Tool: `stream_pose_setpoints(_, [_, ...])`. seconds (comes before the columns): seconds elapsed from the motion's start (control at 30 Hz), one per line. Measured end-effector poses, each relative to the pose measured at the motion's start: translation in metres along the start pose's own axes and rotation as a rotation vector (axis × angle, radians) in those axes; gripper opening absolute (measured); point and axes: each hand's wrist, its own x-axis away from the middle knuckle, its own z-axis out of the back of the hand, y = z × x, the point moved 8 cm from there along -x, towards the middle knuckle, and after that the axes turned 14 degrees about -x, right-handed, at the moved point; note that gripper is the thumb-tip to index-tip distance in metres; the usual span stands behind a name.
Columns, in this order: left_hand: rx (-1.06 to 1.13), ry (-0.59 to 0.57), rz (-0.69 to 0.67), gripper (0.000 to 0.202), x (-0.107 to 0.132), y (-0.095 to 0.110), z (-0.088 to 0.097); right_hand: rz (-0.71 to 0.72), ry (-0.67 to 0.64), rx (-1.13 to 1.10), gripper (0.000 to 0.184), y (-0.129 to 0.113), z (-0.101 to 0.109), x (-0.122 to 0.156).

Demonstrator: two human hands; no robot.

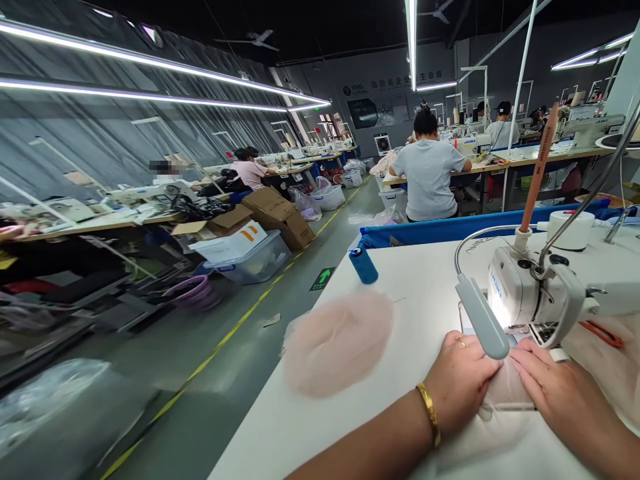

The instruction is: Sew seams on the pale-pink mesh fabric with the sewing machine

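A piece of sheer pale pink fabric point(505, 390) lies under the head of a white sewing machine point(515, 287). My left hand point(457, 383), with a gold bangle and a ring, presses its curled fingers on the fabric's left side. On the other side, my right hand point(565, 390) holds the same fabric with thumb and fingers close together. A grey lamp point(483, 317) hangs in front of my left fingertips and partly hides them. The needle area is hard to make out behind it. Another round, sheer pink piece point(340, 343) lies left of my hands.
A blue thread spool point(364, 265) stands near the left edge of the white table point(400, 427). Orange-handled snips point(603, 333) lie right of the machine, by a white thread cone point(570, 230). A co-worker point(427, 170) sits ahead. Boxes point(277, 217) line the aisle.
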Motion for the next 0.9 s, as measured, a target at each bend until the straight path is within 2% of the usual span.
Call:
stream_pose_setpoints(0.1, [-0.007, -0.019, 0.003, 0.023, 0.0, 0.0, -0.001, -0.001, -0.01, -0.002, 0.041, 0.003, -0.002, 0.001])
stream_pose_setpoints(0.2, [0.003, -0.061, 0.019, 0.017, 0.003, 0.0, 0.004, -0.026, -0.075, -0.057, 0.04, 0.013, -0.004, 0.005])
stream_pose_setpoints(0.23, [0.018, -0.076, 0.021, 0.023, 0.005, 0.001, 0.007, -0.024, -0.112, -0.099, 0.04, 0.016, -0.004, 0.006])
stream_pose_setpoints(0.33, [0.063, -0.117, 0.006, 0.06, 0.012, 0.009, 0.016, 0.019, -0.241, -0.252, 0.039, 0.016, -0.003, 0.011])
stream_pose_setpoints(0.37, [0.066, -0.129, -0.008, 0.065, 0.015, 0.012, 0.017, 0.03, -0.286, -0.303, 0.035, 0.014, -0.002, 0.011])
stream_pose_setpoints(0.43, [0.06, -0.143, -0.02, 0.057, 0.019, 0.018, 0.017, 0.034, -0.348, -0.392, 0.025, 0.009, -0.001, 0.011])
stream_pose_setpoints(0.5, [0.06, -0.136, -0.003, 0.03, 0.02, 0.019, 0.014, 0.015, -0.367, -0.465, 0.025, 0.005, 0.001, 0.008])
stream_pose_setpoints(0.53, [0.066, -0.126, 0.011, 0.016, 0.019, 0.018, 0.011, 0.005, -0.361, -0.493, 0.026, 0.003, 0.002, 0.006])
stream_pose_setpoints(0.57, [0.075, -0.116, 0.025, 0.011, 0.017, 0.017, 0.009, -0.01, -0.345, -0.515, 0.027, 0.003, 0.003, 0.003])
stream_pose_setpoints(0.7, [0.154, -0.071, 0.086, 0.022, 0.002, 0.006, 0.002, -0.154, -0.269, -0.58, 0.032, 0.011, 0.005, -0.002])
stream_pose_setpoints(0.9, [0.261, -0.007, 0.177, 0.032, -0.01, -0.006, 0.004, -0.4, -0.108, -0.626, 0.036, 0.021, 0.009, 0.0])
